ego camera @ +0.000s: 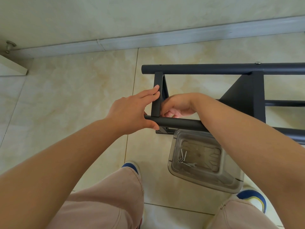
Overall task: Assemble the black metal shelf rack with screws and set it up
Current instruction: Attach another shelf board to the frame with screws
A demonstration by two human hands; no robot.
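Observation:
The black metal shelf rack [222,68] lies on its side on the tiled floor, two round tubes running left to right. A flat end bracket [157,83] joins them at the left. My left hand [132,111] holds that joint, fingers along the bracket and thumb under the near tube [179,123]. My right hand [179,105] reaches inside the frame behind the bracket, fingers curled; what they pinch is hidden. A clear plastic box [231,182] below holds screws [183,155] and a small wrench [189,164].
A grey baseboard [148,41] and wall run along the back. A door corner with a metal stopper [10,45] is at the far left. My knees and blue-and-white shoes [132,166] stand close in front of the box.

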